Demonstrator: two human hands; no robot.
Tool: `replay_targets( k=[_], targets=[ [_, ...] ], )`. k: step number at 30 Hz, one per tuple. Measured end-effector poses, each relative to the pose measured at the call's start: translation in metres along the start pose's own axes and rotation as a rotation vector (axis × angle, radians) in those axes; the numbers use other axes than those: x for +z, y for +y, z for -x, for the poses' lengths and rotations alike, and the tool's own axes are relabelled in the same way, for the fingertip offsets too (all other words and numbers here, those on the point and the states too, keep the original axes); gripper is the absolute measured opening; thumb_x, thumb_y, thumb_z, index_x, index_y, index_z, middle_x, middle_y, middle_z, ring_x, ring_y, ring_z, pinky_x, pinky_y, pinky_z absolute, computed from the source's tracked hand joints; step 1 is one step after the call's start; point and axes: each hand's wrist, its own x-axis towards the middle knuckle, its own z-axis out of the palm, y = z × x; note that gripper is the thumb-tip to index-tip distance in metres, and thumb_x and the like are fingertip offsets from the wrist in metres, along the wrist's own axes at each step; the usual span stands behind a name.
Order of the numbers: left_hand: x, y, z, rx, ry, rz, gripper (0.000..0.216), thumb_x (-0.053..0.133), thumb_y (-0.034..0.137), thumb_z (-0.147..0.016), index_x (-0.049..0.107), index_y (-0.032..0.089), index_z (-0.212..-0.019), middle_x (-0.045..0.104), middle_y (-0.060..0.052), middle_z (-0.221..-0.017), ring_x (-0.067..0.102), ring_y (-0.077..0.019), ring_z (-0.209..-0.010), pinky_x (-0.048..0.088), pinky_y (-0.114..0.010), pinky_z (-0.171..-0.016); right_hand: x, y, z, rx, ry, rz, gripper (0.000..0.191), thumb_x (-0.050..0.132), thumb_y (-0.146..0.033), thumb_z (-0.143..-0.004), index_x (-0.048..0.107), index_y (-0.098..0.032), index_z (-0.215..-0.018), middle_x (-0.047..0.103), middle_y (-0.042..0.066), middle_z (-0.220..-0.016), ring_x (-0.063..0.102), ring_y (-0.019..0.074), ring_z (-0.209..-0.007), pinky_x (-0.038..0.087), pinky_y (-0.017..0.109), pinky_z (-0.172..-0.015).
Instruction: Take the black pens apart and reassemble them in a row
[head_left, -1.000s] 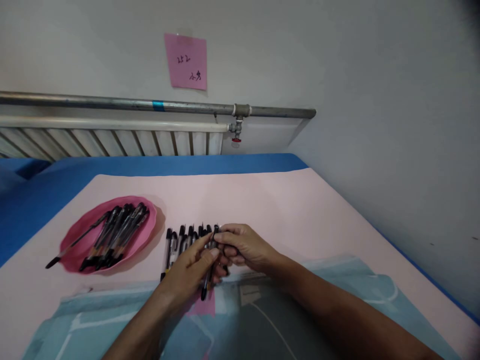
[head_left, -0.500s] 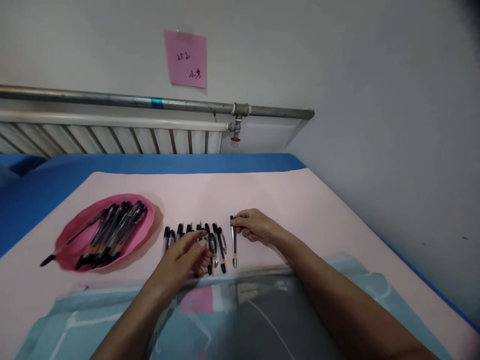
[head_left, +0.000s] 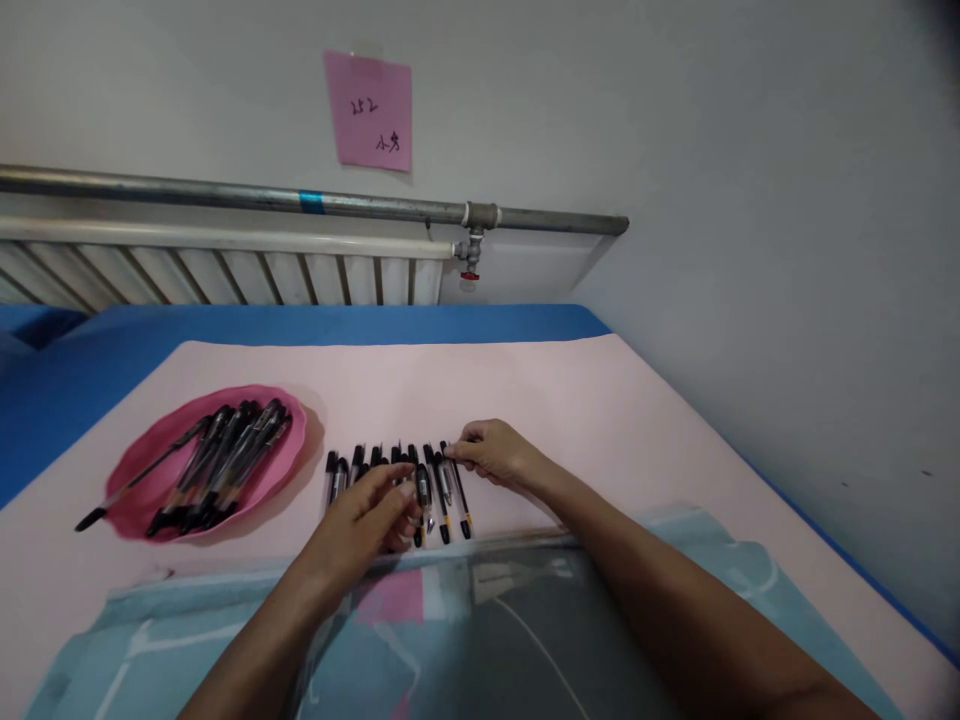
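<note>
Several black pens lie side by side in a row [head_left: 390,480] on the pink table cover. My right hand [head_left: 491,455] pinches the top end of the rightmost pen [head_left: 457,490], which lies against the row. My left hand [head_left: 367,520] rests on the lower ends of the pens in the middle of the row, fingers curled loosely over them. A pink plate [head_left: 150,500] to the left holds several more black pens [head_left: 225,465].
A blue-grey printed sheet [head_left: 525,640] covers the near table edge under my forearms. Blue cloth [head_left: 375,325] borders the pink cover. A radiator [head_left: 225,275] and metal pipe [head_left: 300,200] run along the back wall, with a pink note [head_left: 367,110] above. A wall stands close on the right.
My right hand carried one pen out to the right, laid it down, then slid it left against the row. My left hand dropped onto the row's lower ends.
</note>
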Motion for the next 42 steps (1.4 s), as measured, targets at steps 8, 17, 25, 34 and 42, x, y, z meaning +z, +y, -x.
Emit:
replay_targets(
  k=[8,17,25,34,42],
  targets=[
    [-0.001,-0.001,0.000,0.004,-0.007,-0.036,0.046,0.054,0.044,-0.073,0.050,0.015,-0.109,0.059,-0.004,-0.075,0.053,-0.0120,-0.058,0.041,-0.023,-0.051,-0.005,-0.007,0.006,-0.056,0.060,0.266,0.019,0.056,-0.032,-0.069,0.055,-0.016,-0.059,0.052,-0.002,-0.047,0.041,0.0069,-0.040,0.029,0.020,-0.040],
    [0.000,0.001,0.000,0.008,-0.046,-0.165,0.047,0.052,0.042,-0.074,0.049,0.012,-0.110,0.059,-0.004,-0.073,0.053,-0.0127,-0.057,0.040,-0.025,-0.052,-0.009,-0.010,0.032,-0.216,-0.064,0.631,0.010,0.051,-0.018,-0.065,0.060,-0.016,-0.068,0.059,0.001,-0.063,0.050,0.0108,-0.056,0.032,0.020,-0.048],
    [-0.002,0.000,0.001,0.022,-0.057,-0.235,0.047,0.053,0.042,-0.073,0.050,0.013,-0.110,0.058,-0.003,-0.069,0.052,-0.0128,-0.056,0.039,-0.024,-0.051,-0.012,-0.020,0.040,-0.207,-0.202,0.600,0.017,0.054,-0.030,-0.070,0.061,-0.016,-0.076,0.060,0.001,-0.067,0.050,0.0112,-0.058,0.033,0.020,-0.050],
    [0.000,0.005,0.003,-0.010,-0.011,-0.142,0.043,0.054,0.037,-0.072,0.050,0.013,-0.108,0.057,-0.002,-0.071,0.050,-0.0114,-0.056,0.039,-0.023,-0.051,-0.010,-0.020,0.036,-0.353,0.085,0.625,0.036,0.048,-0.017,-0.072,0.054,-0.012,-0.107,0.059,0.011,-0.100,0.053,0.0180,-0.083,0.037,0.027,-0.071],
    [-0.003,0.001,0.001,0.025,-0.010,-0.170,0.043,0.053,0.039,-0.074,0.049,0.015,-0.110,0.056,-0.003,-0.076,0.052,-0.0113,-0.058,0.041,-0.024,-0.053,-0.007,-0.013,0.033,-0.387,0.035,0.622,0.022,0.047,-0.014,-0.072,0.057,-0.015,-0.091,0.059,0.006,-0.082,0.050,0.0140,-0.070,0.035,0.024,-0.062]
  ],
)
